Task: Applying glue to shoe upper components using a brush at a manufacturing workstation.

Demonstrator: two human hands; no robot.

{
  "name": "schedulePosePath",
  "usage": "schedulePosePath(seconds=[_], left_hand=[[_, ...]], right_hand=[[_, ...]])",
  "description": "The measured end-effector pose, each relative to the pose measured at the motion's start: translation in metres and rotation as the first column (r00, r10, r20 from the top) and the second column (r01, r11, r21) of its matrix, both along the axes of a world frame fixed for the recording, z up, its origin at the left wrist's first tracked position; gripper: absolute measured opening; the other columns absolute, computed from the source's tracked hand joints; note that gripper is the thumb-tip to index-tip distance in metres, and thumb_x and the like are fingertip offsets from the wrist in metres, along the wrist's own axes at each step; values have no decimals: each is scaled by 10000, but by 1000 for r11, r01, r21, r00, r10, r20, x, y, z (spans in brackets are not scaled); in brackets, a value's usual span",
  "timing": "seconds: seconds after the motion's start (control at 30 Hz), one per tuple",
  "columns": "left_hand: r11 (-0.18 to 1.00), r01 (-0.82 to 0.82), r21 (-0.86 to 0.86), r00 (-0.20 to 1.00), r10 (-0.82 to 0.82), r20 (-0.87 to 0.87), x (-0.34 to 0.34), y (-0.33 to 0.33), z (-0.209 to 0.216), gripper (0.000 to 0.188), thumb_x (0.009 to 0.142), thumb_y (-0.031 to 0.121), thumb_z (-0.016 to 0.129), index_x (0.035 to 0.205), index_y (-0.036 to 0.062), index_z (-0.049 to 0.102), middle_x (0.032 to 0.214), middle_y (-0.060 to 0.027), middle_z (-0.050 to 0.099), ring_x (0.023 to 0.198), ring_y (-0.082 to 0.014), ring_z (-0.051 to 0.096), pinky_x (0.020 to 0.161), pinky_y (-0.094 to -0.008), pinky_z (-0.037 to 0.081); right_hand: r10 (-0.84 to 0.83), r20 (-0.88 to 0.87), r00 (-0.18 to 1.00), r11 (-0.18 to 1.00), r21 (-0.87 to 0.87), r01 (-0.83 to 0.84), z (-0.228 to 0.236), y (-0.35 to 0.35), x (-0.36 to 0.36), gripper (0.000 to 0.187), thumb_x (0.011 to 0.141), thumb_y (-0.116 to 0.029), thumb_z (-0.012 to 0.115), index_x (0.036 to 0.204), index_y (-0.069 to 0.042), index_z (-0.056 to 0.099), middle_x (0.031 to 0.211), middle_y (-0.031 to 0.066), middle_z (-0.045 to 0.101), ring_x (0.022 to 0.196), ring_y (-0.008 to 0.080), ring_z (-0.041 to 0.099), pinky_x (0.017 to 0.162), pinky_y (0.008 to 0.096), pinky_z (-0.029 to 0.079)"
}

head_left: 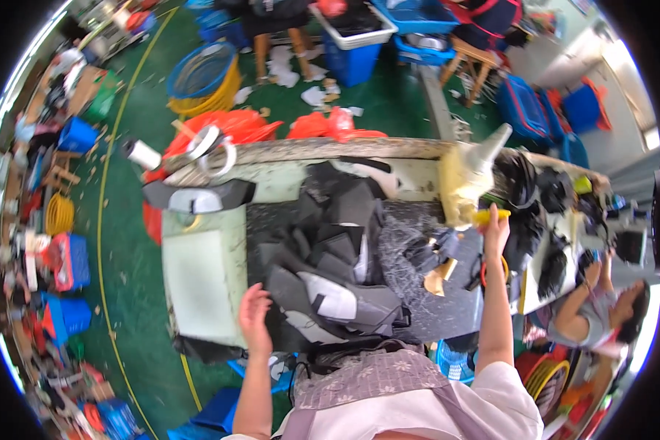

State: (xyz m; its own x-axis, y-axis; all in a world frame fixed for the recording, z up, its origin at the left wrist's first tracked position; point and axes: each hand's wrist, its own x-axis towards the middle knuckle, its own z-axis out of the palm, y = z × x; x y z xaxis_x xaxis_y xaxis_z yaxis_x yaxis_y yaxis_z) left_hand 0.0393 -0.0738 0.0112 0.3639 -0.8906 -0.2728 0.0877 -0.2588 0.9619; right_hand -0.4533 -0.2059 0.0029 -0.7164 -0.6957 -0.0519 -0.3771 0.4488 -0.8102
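Black fabric pieces (330, 271) lie heaped in the middle of your worktable (198, 279), your left hand (255, 315) rests open-fingered at their near edge, and your right hand (495, 224) grips a yellow tool (484, 216), so next seems bringing it to the pile.

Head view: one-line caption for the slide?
Left hand rests at a pile of black fabric pieces on the worktable; right hand grips a yellow tool.

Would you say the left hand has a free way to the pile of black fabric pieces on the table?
Probably yes: the left hand rests open at the near table edge, right beside the black fabric pile, with nothing between them. The right hand is busy at a yellow tool.
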Motion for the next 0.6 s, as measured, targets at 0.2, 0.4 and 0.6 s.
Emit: schedulePosePath(seconds=[0.2, 0.4, 0.6], left_hand=[[998, 56, -13, 988, -57, -142, -37, -1, 5, 567, 753, 81, 664, 1265, 7, 433, 1005, -35, 540, 921, -117, 508, 801, -237, 393], [998, 14, -66, 1000, -13, 8, -40, 12, -6, 410, 732, 50, 693, 1088, 0, 494, 926, -17, 529, 808, -113, 513, 713, -216, 403], [980, -43, -192, 996, 57, 63, -59, 20, 25, 340, 804, 2, 612, 1099, -18, 444, 916, -48, 549, 883, -116, 534, 764, -228, 419]], right_hand=[[729, 638, 247, 621, -466, -630, 69, 21, 209, 201, 844, -216, 576, 893, -51, 472, 737, 76, 603, 575, 132, 584, 524, 256, 482], [912, 229, 340, 405, -382, -831, 81, 45, 274, 168, 747, -54, 644, 814, -23, 493, 773, 70, 617, 690, 119, 593, 623, 242, 470], [951, -143, 276, 176, -482, -858, 46, 103, 247, 218, 741, -76, 674, 835, -56, 478, 767, 89, 620, 660, 191, 628, 567, 279, 501]])
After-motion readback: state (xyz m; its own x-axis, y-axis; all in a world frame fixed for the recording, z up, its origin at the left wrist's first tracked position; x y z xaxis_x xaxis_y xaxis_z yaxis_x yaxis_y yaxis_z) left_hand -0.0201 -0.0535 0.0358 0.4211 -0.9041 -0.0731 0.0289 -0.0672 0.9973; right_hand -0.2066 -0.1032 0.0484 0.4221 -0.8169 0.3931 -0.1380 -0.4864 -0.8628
